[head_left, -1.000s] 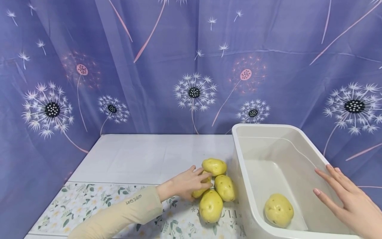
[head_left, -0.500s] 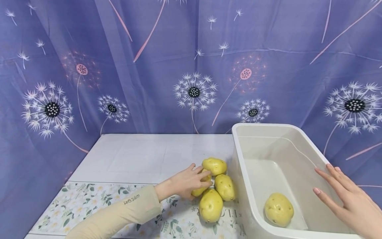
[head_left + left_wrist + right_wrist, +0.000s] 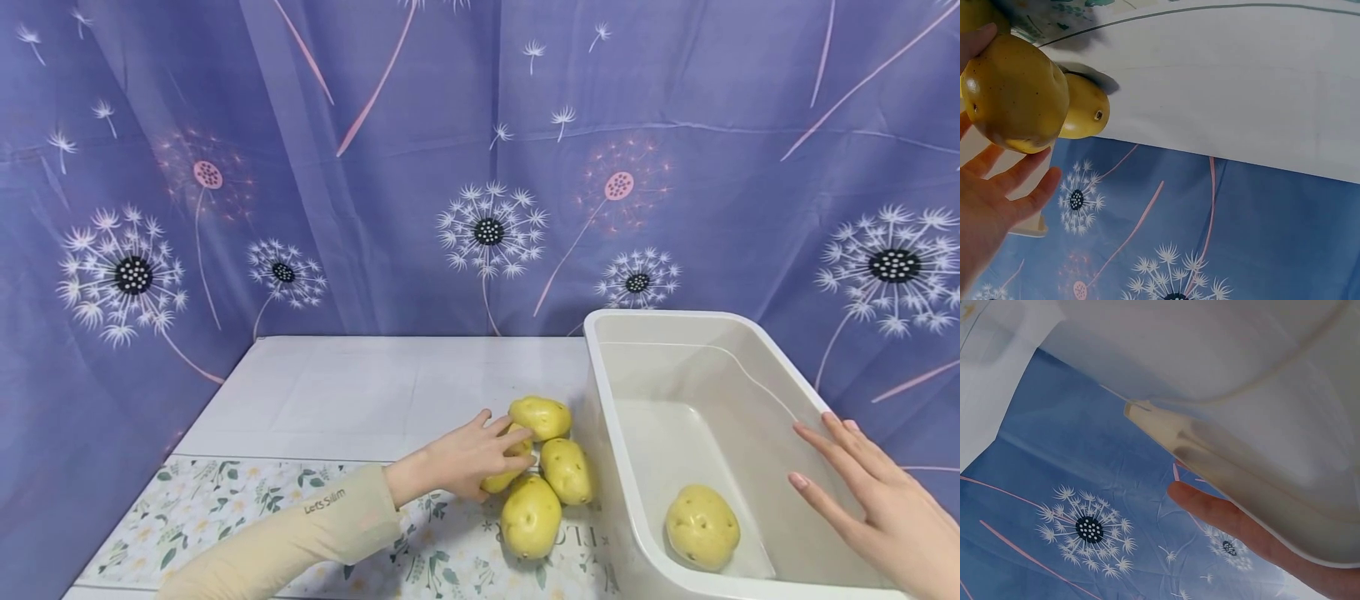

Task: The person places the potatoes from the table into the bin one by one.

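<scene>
On the left, my left hand (image 3: pixel 468 458) reaches across the table and holds a yellow potato (image 3: pixel 1016 94), partly hidden under the fingers in the head view. The left wrist view shows the thumb on one side of it and fingertips against the other. Close around it lie three more potatoes: a far one (image 3: pixel 540 417), one near the bin (image 3: pixel 566 472) and a front one (image 3: pixel 531 518). My right hand (image 3: pixel 870 492) rests at the right rim of a pale plastic bin (image 3: pixel 607 400), its fingers extended. Inside the bin, near its front, lies a single potato (image 3: pixel 702 527).
The potatoes sit by the bin's left wall, partly on a floral mat (image 3: pixel 255 517). Beyond the mat stretches a white table surface (image 3: pixel 337 392). A purple curtain (image 3: pixel 390 208) with dandelion prints hangs behind the table and along the sides.
My left sleeve and wrist have drawn very slightly left, while the fingers stay on the same potato. The right hand, bin and other potatoes look unchanged.
</scene>
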`<state>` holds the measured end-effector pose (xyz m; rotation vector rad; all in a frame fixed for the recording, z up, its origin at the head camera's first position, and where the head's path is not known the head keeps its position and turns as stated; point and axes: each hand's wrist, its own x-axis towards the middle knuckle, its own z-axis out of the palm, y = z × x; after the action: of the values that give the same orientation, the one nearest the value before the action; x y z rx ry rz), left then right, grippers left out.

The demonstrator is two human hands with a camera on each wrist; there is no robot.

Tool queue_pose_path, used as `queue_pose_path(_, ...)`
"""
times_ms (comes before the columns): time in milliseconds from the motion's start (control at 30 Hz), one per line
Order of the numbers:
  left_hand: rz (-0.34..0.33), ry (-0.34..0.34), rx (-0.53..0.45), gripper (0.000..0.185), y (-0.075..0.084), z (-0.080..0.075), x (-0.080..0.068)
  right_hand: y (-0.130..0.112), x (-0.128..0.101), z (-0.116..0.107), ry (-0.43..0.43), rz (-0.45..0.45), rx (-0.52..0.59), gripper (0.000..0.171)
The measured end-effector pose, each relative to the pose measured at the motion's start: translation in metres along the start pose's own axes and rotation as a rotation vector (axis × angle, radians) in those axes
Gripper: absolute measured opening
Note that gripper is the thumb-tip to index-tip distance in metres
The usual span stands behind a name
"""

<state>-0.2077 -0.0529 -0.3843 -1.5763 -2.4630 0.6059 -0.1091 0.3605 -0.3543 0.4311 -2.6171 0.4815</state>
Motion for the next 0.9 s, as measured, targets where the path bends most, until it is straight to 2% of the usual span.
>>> queue_pose_path(300, 0.016, 0.047, 0.026, 0.077, 0.002, -0.006, -0.002, 0.001, 0.000, 0.001, -0.017, 0.011, -0.005, 0.061)
queue_pose_path(900, 0.053, 0.061, 0.074, 0.074, 0.005, -0.025, -0.003, -0.001, 0.001, 0.000, -0.024, 0.037, -0.001, 0.060)
